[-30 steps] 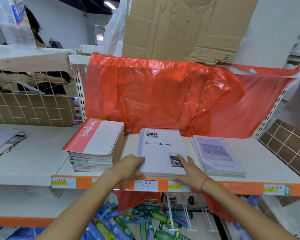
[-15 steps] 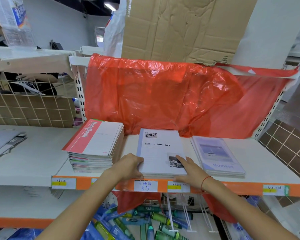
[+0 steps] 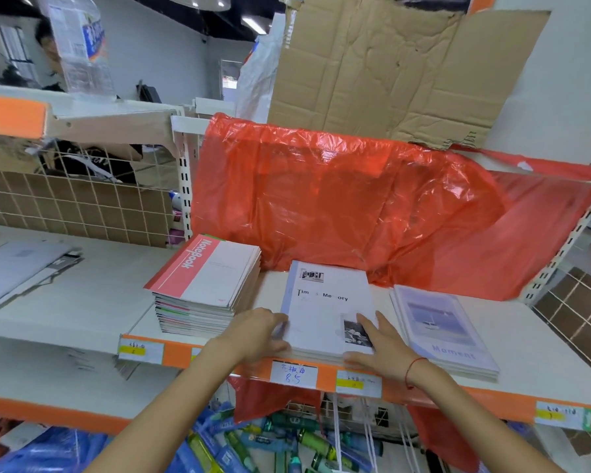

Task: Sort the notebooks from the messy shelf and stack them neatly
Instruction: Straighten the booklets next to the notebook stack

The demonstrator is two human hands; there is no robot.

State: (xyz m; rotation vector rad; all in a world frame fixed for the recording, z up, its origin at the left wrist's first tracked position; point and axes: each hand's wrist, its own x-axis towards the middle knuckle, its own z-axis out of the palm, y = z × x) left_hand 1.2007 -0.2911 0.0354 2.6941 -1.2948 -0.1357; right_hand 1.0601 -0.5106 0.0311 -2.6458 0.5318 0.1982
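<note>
Three notebook stacks lie on the white shelf. A tall stack topped by a red-and-white "NoteBook" cover sits at the left. In the middle is a thin white "Time Memory" stack. A lilac "Moment" stack lies at the right. My left hand grips the middle stack's near left corner, fingers curled at its edge. My right hand rests on its near right corner, fingers straight on the cover and thumb along the front edge.
Red plastic sheeting hangs behind the stacks, with a cardboard sheet above. Loose papers lie on the left shelf in front of a wire grid. Pens fill a bin below. A person stands behind the rack.
Both hands stay on the middle stack's near corners. The camera has dropped slightly, and the person behind the rack has moved.
</note>
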